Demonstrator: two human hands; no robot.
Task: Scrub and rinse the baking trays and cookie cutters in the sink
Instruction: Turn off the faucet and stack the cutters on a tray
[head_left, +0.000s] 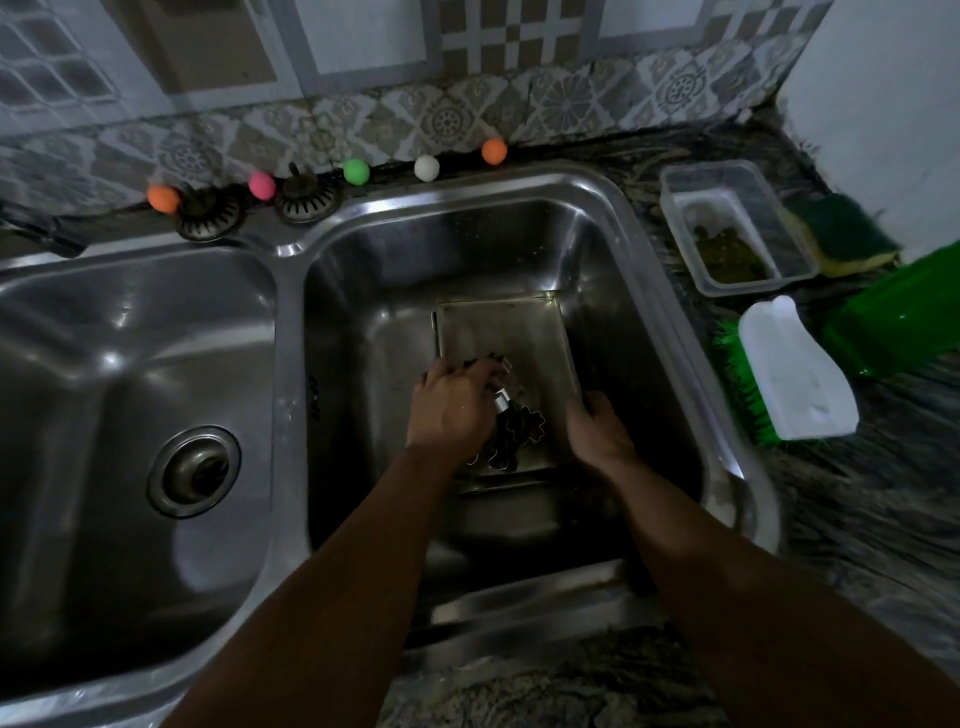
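Observation:
A metal baking tray (506, 332) lies in the right basin of the steel double sink (613, 228). Several metal cookie cutters (524, 426) lie piled in the tray's near half. My left hand (452, 405) reaches into the tray and its curled fingers grip some of the cutters. My right hand (597, 431) holds the tray's right rim near its front corner. The cutters under my left hand are partly hidden.
On the counter to the right are a white-handled green scrub brush (789, 374), a green and yellow sponge (841, 234), a clear plastic tub (737, 228) and a green container (898, 317). The left basin (104, 395) has a drain. Two strainers and coloured balls line the back ledge.

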